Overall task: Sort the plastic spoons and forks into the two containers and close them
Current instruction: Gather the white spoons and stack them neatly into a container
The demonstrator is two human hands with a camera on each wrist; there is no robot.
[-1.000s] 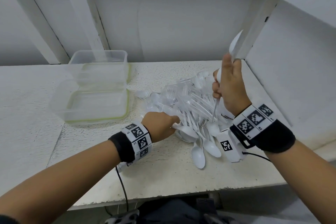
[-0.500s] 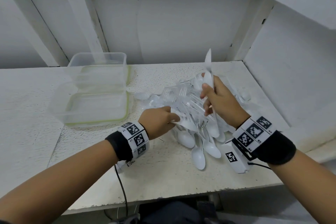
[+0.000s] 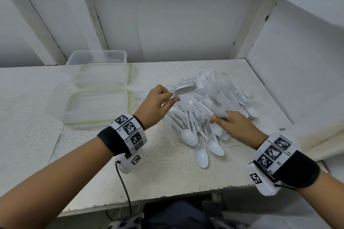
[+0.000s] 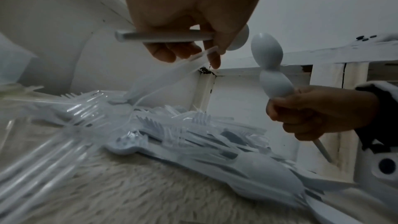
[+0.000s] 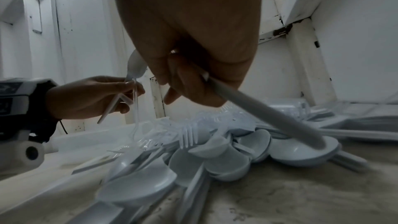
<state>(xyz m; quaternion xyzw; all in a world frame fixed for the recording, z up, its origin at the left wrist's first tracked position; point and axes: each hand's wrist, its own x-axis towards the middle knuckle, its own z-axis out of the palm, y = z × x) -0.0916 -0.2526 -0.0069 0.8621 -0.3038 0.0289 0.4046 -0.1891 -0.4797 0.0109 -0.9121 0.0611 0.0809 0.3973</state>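
A heap of white spoons and clear forks (image 3: 214,106) lies on the white shelf, right of centre. My left hand (image 3: 171,96) is lifted over the heap's left edge and pinches a white spoon (image 3: 184,90) by its handle (image 4: 163,37); a clear piece (image 4: 172,72) hangs from the same fingers. My right hand (image 3: 219,119) is at the heap's near side, gripping white spoons (image 4: 273,81) in its fist, one handle (image 5: 258,113) slanting down onto the pile. Two clear containers, the back one (image 3: 96,55) and the front one (image 3: 55,98), stand left of the heap.
The shelf (image 3: 167,182) ends at a chipped front edge close to my arms. A white wall (image 3: 297,70) closes off the right side, and slanted white posts (image 3: 81,24) rise behind the containers. Loose spoons (image 3: 201,154) stick out toward the front edge.
My right hand came down from shoulder height with its spoons to the heap's near side. My left hand rose off the heap, carrying a white spoon toward the left.
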